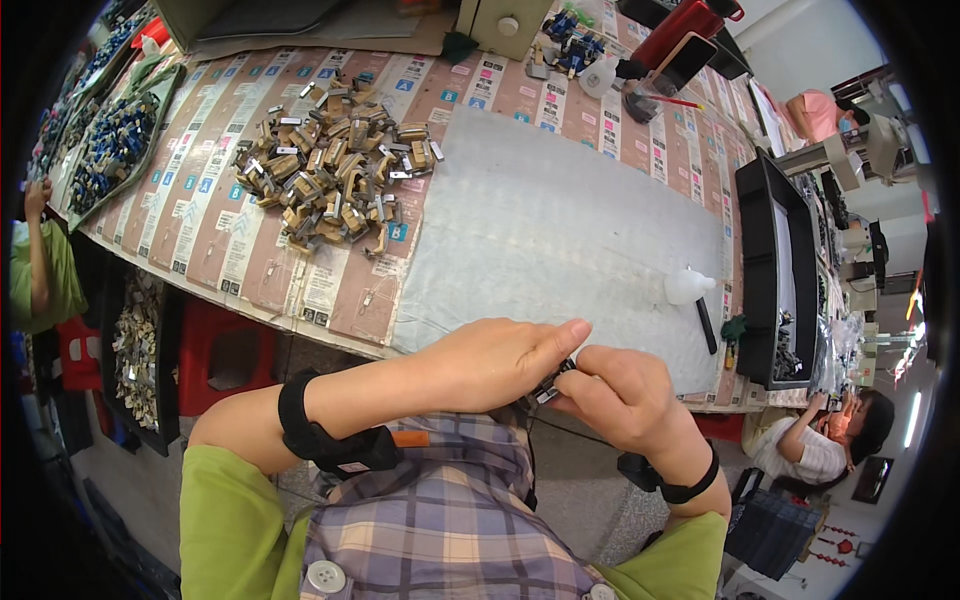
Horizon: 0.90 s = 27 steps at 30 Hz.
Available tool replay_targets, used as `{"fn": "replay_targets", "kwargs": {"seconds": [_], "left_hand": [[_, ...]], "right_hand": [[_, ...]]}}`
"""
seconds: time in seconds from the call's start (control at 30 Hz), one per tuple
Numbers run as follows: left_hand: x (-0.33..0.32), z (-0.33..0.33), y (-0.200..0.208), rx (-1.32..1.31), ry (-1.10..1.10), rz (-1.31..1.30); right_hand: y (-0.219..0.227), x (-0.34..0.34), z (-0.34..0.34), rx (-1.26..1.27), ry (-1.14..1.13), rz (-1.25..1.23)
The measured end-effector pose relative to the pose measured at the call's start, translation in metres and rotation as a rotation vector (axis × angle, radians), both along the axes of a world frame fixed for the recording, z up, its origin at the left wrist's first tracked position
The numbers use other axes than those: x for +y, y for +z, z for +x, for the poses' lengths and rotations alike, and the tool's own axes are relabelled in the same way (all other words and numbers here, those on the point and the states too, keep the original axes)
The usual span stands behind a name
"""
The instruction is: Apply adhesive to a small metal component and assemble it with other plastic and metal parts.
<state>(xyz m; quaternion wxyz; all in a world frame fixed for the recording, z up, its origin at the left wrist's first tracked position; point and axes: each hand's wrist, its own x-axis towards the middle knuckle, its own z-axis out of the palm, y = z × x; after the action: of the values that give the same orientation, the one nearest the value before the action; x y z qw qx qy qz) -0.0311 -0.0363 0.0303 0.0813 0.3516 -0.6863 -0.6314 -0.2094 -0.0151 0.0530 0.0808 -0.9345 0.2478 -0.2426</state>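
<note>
Close to my body, at the near edge of the table, my left hand (505, 362) and my right hand (622, 392) meet over a small dark metal part (550, 384). Both hands are closed on it, the right with bent fingers pinching its end. My left thumb points out to the right. Most of the part is hidden by the fingers, so its kind does not show. A pale grey sheet (560, 220) lies on the table just beyond my hands.
Small tan-and-metal pieces (330, 170) are heaped at the far left. On the sheet's right side are a white squeeze bottle (686, 287) and a black rod (707, 326). A black tray (775, 270) stands further right. Co-workers sit at left and right.
</note>
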Motion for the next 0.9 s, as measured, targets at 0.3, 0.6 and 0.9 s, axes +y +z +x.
{"fn": "replay_targets", "kwargs": {"seconds": [0.3, 0.6, 0.9], "left_hand": [[-0.002, 0.002, -0.003, 0.063, -0.050, 0.183], [-0.004, 0.003, -0.004, 0.058, -0.057, 0.329], [0.008, 0.013, -0.026, 0.465, 0.257, -0.250]], "right_hand": [[0.011, -0.004, 0.014, 0.105, 0.106, 0.039], [0.004, -0.003, 0.013, 0.075, 0.084, 0.321], [-0.018, -0.002, -0.021, -0.431, -0.282, 0.686]]}}
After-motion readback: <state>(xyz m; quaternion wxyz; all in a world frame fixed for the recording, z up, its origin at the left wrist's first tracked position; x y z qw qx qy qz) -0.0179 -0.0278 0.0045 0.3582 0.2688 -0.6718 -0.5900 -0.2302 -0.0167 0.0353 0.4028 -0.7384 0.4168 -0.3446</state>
